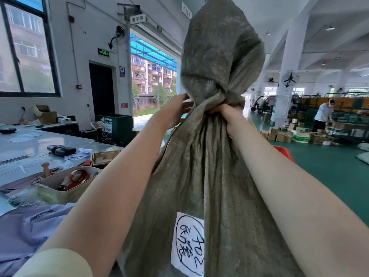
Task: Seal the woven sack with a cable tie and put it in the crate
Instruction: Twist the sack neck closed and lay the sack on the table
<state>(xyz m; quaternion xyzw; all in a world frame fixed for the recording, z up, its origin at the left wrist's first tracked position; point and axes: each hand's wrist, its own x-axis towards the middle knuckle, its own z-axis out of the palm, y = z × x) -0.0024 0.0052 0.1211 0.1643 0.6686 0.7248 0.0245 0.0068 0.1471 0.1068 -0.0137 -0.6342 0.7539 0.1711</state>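
Observation:
A tall grey-green woven sack [209,176] stands upright in front of me, its top gathered into a narrow neck with loose fabric flaring above. A white label [188,242] with handwritten black marks is stuck low on its front. My right hand [227,114] is clenched around the neck from the right. My left hand [175,110] touches the neck from the left, fingers curled at the fabric; whether it holds anything else is hidden. No cable tie shows. A red crate [284,152] peeks out behind my right forearm.
A steel table [30,144] on the left carries a cardboard box [65,188] with tape rolls, a handheld scanner [61,150] and papers. A green bin [113,126] stands by the open doorway. Far right, a person [323,116] bends over several stacked parcels on the green floor.

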